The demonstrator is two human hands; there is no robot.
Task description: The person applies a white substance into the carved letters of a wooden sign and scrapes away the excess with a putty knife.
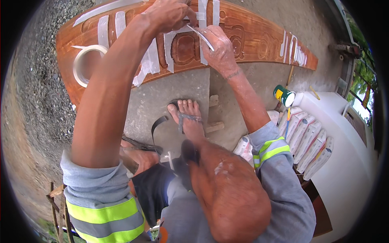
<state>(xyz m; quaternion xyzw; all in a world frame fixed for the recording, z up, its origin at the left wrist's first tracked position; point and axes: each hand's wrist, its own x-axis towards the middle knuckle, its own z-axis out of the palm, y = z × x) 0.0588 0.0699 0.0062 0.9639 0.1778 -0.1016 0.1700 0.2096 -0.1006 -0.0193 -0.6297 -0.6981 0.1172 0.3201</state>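
A long brown wooden board [237, 22] with carved shapes lies ahead of me, crossed by several pale strips of masking tape [169, 52]. Over its upper middle, my left hand [172, 16] is closed, fingertips close to the tape; whatever it pinches is hidden. My right hand [219, 48] is also closed, and a narrow white strip [204, 37] comes out of its grip toward my left fingers. Whether that is tape or a thin tool is unclear. Beside my left forearm, a roll of masking tape [77, 67] rests on the board's left part.
My sandalled foot [189, 117] is on the concrete below the board. A green-and-yellow paint can [280, 94] stands to the right, near a stack of filled sacks [308, 141] and a white wall [348, 162]. Gravel [38, 65] covers the ground at left.
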